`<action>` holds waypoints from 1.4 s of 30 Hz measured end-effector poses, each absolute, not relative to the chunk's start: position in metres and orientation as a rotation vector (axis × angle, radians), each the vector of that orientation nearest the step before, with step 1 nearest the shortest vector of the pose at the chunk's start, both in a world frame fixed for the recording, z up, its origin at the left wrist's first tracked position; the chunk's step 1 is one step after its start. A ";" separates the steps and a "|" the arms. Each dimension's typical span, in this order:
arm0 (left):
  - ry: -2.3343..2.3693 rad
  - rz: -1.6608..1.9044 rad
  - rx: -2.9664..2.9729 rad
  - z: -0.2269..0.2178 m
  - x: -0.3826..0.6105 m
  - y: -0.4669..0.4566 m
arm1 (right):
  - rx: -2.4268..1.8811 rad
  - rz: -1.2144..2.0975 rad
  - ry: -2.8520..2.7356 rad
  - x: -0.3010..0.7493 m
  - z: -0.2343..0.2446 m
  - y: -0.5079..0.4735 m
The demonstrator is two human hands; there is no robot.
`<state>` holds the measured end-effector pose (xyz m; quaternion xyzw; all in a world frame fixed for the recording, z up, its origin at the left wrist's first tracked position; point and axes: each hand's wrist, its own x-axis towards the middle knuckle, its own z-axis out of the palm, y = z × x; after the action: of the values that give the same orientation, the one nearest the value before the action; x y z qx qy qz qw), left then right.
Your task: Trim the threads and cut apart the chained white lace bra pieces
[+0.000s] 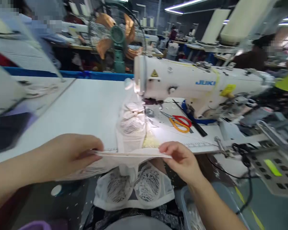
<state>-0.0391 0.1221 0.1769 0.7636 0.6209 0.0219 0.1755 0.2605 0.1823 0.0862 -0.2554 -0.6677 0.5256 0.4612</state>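
Note:
My left hand [69, 155] and my right hand [180, 159] each pinch one end of a thin pale fabric strip [132, 155], held level just in front of the table edge. Both hands are closed on it. Below the strip a white lace bra piece [134, 188] lies over my lap. More of the same white lace fabric [133, 123] trails up the table to the needle area of a white JUKI sewing machine [194, 84].
Scissors with red and orange handles [180, 123] lie on the white table [86, 108] beside the machine. A control panel [273, 167] with cables sits at right. A fan [117, 35] and other workers stand behind. A bin [189, 207] sits below right.

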 end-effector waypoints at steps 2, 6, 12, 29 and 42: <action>1.676 0.011 2.221 0.187 -0.030 0.112 | -0.655 1.303 -1.626 0.265 0.084 0.174; 1.609 0.121 2.274 0.191 -0.022 0.096 | -0.674 1.330 -1.574 0.274 0.082 0.164; 1.493 0.243 2.325 0.186 -0.015 0.086 | -0.765 1.337 -1.524 0.284 0.085 0.153; 1.388 0.019 2.512 0.178 0.037 0.096 | -0.568 0.860 -2.351 0.227 0.123 0.138; 1.544 -0.013 2.488 0.175 -0.015 0.092 | -0.633 1.049 -2.289 0.227 0.119 0.145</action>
<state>-0.0151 0.0919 0.1749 0.8449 0.5242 -0.0043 0.1066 0.2265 0.1454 0.1191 -0.2349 -0.8491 0.3889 0.2693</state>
